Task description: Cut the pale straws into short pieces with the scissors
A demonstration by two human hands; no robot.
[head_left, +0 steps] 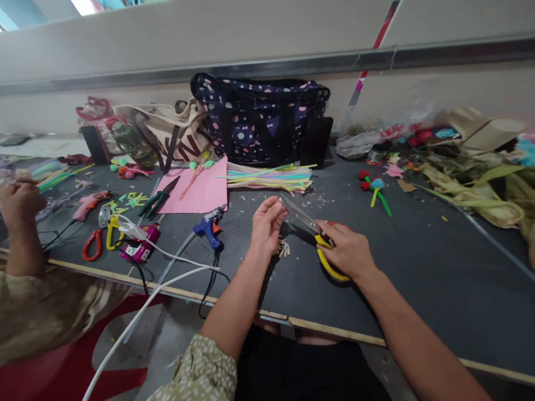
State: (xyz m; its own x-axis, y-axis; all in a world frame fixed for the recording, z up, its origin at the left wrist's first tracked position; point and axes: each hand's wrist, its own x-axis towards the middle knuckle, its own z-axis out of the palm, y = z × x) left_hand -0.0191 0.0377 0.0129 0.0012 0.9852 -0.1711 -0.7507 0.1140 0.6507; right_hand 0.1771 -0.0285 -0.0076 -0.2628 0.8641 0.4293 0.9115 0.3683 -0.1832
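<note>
My right hand [349, 249] grips a pair of scissors [304, 215] with a yellow handle loop and some red on the handle. The blades point up and left, toward my left hand [269, 223]. That hand is closed in a pinch at the blade tips; whatever it pinches is too small to make out. Below the blades, a small heap of pale cut pieces [282, 249] lies on the dark table. A blue glue gun [209, 228] rests left of my left hand. Beyond the hands lies a bundle of pastel pipe cleaners [269, 179].
A pink sheet [196, 193] carries green-handled pliers [160, 197]. Bags, among them a dark patterned one [261, 113], stand against the wall. Right are a small red and blue pipe-cleaner flower [377, 188] and dried husks [486, 193]. A white cable [131, 324] crosses the table edge; a co-worker's hand [21, 201] is far left.
</note>
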